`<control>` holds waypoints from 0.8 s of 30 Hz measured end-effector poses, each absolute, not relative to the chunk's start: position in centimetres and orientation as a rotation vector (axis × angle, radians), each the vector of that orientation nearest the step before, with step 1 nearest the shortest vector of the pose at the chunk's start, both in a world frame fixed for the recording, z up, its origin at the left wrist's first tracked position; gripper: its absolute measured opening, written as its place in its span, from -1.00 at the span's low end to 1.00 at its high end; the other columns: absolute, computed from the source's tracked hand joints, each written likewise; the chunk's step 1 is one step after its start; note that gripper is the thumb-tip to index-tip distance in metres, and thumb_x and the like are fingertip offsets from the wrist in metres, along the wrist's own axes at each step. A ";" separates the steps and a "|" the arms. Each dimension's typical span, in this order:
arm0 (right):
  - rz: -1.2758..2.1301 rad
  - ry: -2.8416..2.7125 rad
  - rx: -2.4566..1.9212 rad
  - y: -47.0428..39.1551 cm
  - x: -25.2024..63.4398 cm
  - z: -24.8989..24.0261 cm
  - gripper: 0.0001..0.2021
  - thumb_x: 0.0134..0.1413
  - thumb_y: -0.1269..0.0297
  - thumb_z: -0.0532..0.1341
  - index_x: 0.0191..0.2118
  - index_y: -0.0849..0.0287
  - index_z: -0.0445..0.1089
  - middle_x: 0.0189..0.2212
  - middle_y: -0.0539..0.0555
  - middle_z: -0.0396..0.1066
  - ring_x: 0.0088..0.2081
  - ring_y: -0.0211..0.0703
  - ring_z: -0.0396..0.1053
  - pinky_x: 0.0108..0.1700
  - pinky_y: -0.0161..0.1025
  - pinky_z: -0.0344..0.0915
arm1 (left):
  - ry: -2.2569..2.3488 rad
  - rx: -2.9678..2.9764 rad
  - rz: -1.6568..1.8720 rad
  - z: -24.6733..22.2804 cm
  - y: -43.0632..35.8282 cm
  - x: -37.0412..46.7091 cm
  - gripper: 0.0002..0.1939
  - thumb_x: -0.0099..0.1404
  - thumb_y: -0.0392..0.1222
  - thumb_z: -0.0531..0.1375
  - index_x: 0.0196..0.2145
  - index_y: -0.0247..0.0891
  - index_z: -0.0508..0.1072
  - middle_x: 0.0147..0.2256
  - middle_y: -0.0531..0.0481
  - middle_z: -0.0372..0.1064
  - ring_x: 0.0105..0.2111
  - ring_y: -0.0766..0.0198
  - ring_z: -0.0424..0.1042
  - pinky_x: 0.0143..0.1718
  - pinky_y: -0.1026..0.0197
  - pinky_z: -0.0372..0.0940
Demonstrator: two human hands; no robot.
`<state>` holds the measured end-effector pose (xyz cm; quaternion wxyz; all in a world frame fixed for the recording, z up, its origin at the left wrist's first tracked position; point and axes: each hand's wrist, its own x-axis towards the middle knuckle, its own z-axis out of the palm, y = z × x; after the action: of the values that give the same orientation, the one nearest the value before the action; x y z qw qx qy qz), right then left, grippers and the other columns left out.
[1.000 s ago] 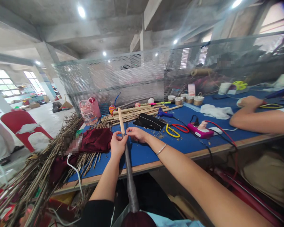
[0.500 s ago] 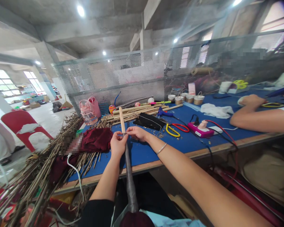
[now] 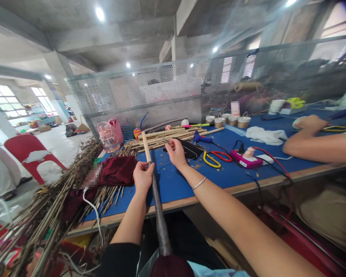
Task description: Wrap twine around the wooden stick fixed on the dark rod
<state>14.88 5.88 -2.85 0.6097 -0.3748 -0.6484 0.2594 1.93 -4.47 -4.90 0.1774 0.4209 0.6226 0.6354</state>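
A pale wooden stick (image 3: 146,147), its lower length covered in a dark grey sleeve-like wrapping (image 3: 159,217), runs from the table toward my lap. My left hand (image 3: 143,177) is closed round it where bare wood meets the wrapping, with the thumb pressed on top. To the right of the stick, my right hand (image 3: 177,154) is raised over the table with its fingertips pinched. What those fingertips hold, if anything, is too small to make out. A black cloth-like piece (image 3: 190,149) lies just beyond that hand. Dark red cloth (image 3: 119,171) rests left of my left hand.
Bare sticks (image 3: 173,135) lie across the back, with dried stalks (image 3: 54,184) heaped at left. Scissors (image 3: 212,159), a blue glue gun (image 3: 201,137) and a magenta power strip (image 3: 246,159) lie to the right. A co-worker's arm (image 3: 311,144) rests at far right.
My right hand has left the stick and moved up and to the right, still pinched. My left hand keeps its grip on the stick at about the same spot.
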 end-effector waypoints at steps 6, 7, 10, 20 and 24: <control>1.455 -1.811 -0.582 3.9 11.5 -4.2 -0.57 0.02 -0.02 0.10 -0.10 0.19 0.16 -0.53 -0.06 0.24 -0.57 -0.35 0.15 -0.53 -0.38 0.08 | 1.765 1.248 1.763 -4.9 -4.6 2.2 -0.71 -0.07 -0.03 0.29 -0.47 -0.25 0.33 -0.64 0.13 0.27 -0.65 0.38 0.23 -0.60 0.35 0.06; 1.467 -1.821 -0.606 3.9 11.6 -4.2 -0.59 0.00 -0.01 0.13 -0.14 0.21 0.20 -0.58 -0.08 0.21 -0.60 -0.37 0.10 -0.55 -0.39 0.04 | 1.767 1.243 1.769 -4.9 -4.6 2.1 -0.72 -0.06 -0.04 0.29 -0.47 -0.25 0.33 -0.64 0.13 0.26 -0.65 0.38 0.23 -0.60 0.35 0.06; 1.448 -1.845 -0.682 4.2 12.4 -4.1 -0.66 -0.11 0.03 0.22 -0.39 0.26 0.29 -0.66 -0.11 0.14 -0.63 -0.43 0.00 -0.58 -0.40 -0.06 | 1.727 1.227 1.775 -4.9 -4.6 2.0 -0.72 -0.05 -0.05 0.29 -0.45 -0.25 0.33 -0.64 0.13 0.28 -0.65 0.38 0.25 -0.60 0.35 0.08; 1.567 -1.717 -0.688 4.5 13.3 -3.3 -0.69 -0.27 0.12 0.32 -0.49 0.24 0.26 -0.77 -0.18 0.06 -0.73 -0.48 -0.10 -0.67 -0.41 -0.21 | 1.517 1.133 1.711 -5.1 -4.3 2.3 -0.65 0.03 0.01 0.25 -0.32 -0.28 0.31 -0.58 0.01 0.41 -0.64 0.30 0.39 -0.61 0.31 0.21; 1.633 -1.641 -0.694 4.6 13.3 -3.4 -0.70 -0.26 0.15 0.32 -0.50 0.24 0.26 -0.79 -0.19 0.06 -0.75 -0.49 -0.10 -0.70 -0.42 -0.22 | 1.515 1.099 1.723 -5.2 -4.3 2.4 -0.65 0.01 -0.01 0.27 -0.33 -0.27 0.32 -0.59 0.02 0.41 -0.64 0.29 0.39 -0.62 0.30 0.22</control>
<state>13.28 4.62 -3.43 0.3544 -0.2683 -0.6350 0.6318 2.35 -4.27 -5.15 0.2942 0.4130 0.5691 0.6473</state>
